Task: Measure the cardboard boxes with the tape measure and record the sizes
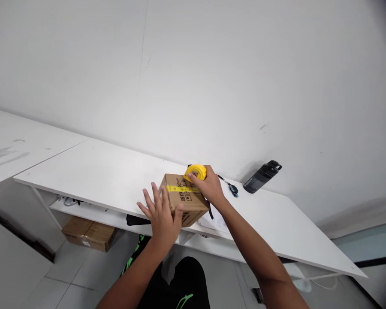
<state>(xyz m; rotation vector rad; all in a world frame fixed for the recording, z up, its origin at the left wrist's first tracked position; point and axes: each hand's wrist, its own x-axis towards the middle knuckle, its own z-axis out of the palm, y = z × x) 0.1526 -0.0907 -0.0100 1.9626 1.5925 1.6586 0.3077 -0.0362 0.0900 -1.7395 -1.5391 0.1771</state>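
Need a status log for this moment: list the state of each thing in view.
cardboard box: flaps closed, sitting at the near edge of the desk.
tape measure: blade pulled out across the box top.
left hand: open, fingers spread, against the box's near side.
right hand: closed around the tape measure case.
water bottle: lying on its side, cap on.
floor box: closed, under the desk.

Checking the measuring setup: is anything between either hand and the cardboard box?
Nothing visible does. The left hand rests directly on the box at its near side; the right hand holds a yellow tape measure on its far top edge.
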